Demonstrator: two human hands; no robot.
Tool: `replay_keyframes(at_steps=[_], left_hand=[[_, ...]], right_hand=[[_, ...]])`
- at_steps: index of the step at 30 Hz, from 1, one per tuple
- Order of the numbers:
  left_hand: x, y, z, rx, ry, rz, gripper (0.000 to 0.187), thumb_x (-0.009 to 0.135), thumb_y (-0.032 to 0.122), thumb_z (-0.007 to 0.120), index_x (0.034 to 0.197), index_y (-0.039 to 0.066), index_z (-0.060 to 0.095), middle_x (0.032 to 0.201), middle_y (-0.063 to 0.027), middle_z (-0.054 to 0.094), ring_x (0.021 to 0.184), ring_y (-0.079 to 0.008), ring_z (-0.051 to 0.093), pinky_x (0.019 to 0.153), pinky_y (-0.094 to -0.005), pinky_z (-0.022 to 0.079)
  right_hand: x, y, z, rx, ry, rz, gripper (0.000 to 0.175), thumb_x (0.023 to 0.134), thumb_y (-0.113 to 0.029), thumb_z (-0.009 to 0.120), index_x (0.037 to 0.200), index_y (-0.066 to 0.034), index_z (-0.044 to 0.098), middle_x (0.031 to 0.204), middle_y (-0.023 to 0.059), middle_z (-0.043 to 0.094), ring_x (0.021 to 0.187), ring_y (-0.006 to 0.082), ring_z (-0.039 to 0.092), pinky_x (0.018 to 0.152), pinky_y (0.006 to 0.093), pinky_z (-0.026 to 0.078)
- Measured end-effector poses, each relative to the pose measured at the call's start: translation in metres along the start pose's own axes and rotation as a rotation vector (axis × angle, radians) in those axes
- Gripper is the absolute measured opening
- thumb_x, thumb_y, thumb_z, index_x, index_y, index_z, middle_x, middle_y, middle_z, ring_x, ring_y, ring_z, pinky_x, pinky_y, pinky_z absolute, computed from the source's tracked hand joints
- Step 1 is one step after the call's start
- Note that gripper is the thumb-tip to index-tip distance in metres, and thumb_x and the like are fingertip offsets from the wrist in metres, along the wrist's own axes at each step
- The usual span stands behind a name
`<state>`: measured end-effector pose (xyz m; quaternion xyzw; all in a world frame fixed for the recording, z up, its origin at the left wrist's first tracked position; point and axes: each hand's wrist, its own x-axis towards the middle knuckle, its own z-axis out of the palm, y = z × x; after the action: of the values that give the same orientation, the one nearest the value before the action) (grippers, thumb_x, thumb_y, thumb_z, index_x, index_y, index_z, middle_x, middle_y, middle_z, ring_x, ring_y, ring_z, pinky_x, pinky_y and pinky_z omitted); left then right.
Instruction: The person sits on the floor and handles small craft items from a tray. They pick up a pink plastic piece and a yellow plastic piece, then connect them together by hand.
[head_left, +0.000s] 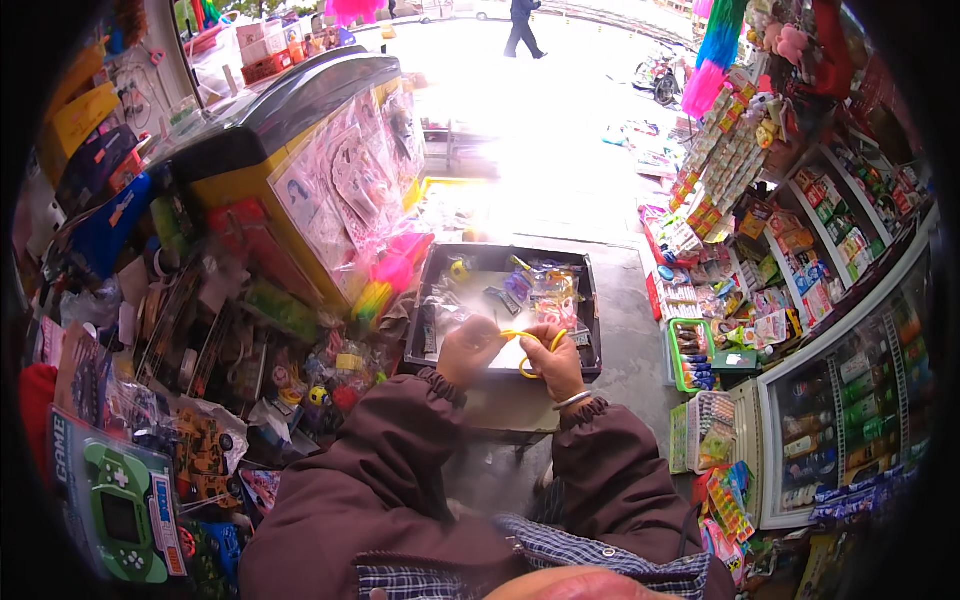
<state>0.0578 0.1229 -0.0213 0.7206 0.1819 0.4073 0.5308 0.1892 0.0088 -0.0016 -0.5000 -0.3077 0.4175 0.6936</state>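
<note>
Both hands are held up over the near side of a black tray. A yellow cord-like item stretches between them; its exact kind is hard to tell. My left hand pinches its left end with the fingertips. My right hand grips it on the other side, where it bends into loops around the fingers. Below and beyond the hands, the tray holds a small yellow ball, a dark printed packet, a pink plastic piece and several clear-wrapped items. The hands hide part of the tray.
A chest freezer hung with pink packaged goods stands left. Toys crowd the near left, including a boxed green handheld game. A green basket and glass-door drinks cooler stand right. Outside, a person walks.
</note>
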Motion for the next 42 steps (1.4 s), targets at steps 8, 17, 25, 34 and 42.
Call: replay_keyframes(at_steps=[8, 17, 25, 34, 42], left_hand=[[-0.002, 0.01, 0.006, 0.077, -0.205, -0.004, 0.014, 0.082, 0.008, 0.071, 0.087, 0.005, 0.058, 0.077, 0.0011, 0.056, 0.06, -0.0027, 0.051, 0.05, -0.0197, 0.041], [0.012, 0.019, 0.017, 0.242, -0.299, 0.087, 0.024, 0.078, 0.016, 0.075, 0.09, 0.004, 0.058, 0.076, -0.0027, 0.06, 0.062, -0.0101, 0.055, 0.056, -0.0262, 0.046], [0.019, 0.002, 0.016, 0.284, -0.226, 0.139, 0.016, 0.078, 0.012, 0.073, 0.084, 0.003, 0.062, 0.077, -0.0071, 0.061, 0.062, -0.0135, 0.057, 0.056, -0.027, 0.046], [0.012, 0.013, 0.011, 0.159, -0.101, 0.266, 0.013, 0.076, 0.0, 0.067, 0.088, 0.004, 0.065, 0.086, -0.0099, 0.066, 0.074, -0.023, 0.066, 0.063, -0.0296, 0.05], [0.012, 0.014, 0.005, -0.058, -0.106, 0.152, 0.007, 0.083, 0.001, 0.067, 0.089, 0.004, 0.066, 0.09, -0.0063, 0.065, 0.069, -0.0091, 0.058, 0.057, -0.0225, 0.046]], right_hand=[[-0.021, -0.01, -0.006, -0.031, -0.071, 0.03, 0.015, 0.087, -0.012, 0.067, 0.097, -0.0013, 0.063, 0.084, -0.0016, 0.063, 0.069, 0.0021, 0.053, 0.058, 0.0165, 0.041], [-0.013, -0.021, 0.001, 0.083, 0.214, 0.146, 0.005, 0.089, -0.009, 0.057, 0.09, -0.004, 0.058, 0.069, 0.001, 0.055, 0.043, 0.0039, 0.042, 0.037, 0.0175, 0.03], [0.004, -0.016, -0.006, 0.133, 0.102, 0.168, 0.008, 0.087, -0.005, 0.055, 0.094, -0.0023, 0.058, 0.073, 0.004, 0.061, 0.047, 0.0062, 0.046, 0.037, 0.018, 0.031], [0.005, -0.01, -0.011, 0.287, 0.034, 0.293, 0.009, 0.088, -0.007, 0.057, 0.096, -0.0027, 0.059, 0.068, -0.0007, 0.055, 0.046, 0.005, 0.044, 0.038, 0.0174, 0.03], [-0.006, -0.018, -0.018, -0.185, -0.109, 0.171, 0.014, 0.09, -0.016, 0.064, 0.096, -0.003, 0.066, 0.065, -0.0077, 0.05, 0.049, 0.0002, 0.037, 0.044, 0.0178, 0.026]])
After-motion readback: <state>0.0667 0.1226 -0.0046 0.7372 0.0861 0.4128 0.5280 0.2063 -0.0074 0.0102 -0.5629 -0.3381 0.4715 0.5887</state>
